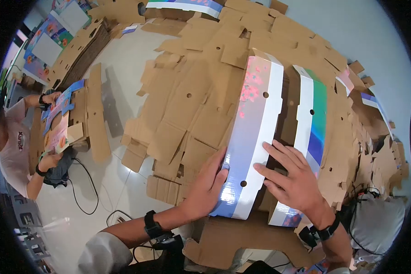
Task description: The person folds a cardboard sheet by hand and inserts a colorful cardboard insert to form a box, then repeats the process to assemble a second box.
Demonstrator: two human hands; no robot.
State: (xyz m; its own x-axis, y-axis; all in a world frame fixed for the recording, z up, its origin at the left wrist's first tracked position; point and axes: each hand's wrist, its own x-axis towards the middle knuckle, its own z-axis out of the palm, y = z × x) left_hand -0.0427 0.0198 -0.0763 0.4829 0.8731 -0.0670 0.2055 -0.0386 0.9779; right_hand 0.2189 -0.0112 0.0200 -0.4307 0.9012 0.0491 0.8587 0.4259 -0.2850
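Observation:
A long folded cardboard box (246, 132) lies in front of me, its printed lilac side with pink flowers facing left and a white flap with round holes along its top. My left hand (208, 185) rests flat against the printed side near its lower end, fingers stretched out. Over the gap, my right hand (292, 176) has its fingers spread, with the fingertips touching the white flap. Beneath and beside that hand runs a second printed strip (312, 118), white, green and blue, partly covered by the hand. Dark bands with small devices circle both wrists.
Flattened brown cardboard (192, 96) covers the work surface around the box. At the left, another person (18, 150) handles a printed cardboard piece (59, 114). Cables (93, 192) trail over the floor. A grey bag-like object (376, 223) sits at the lower right.

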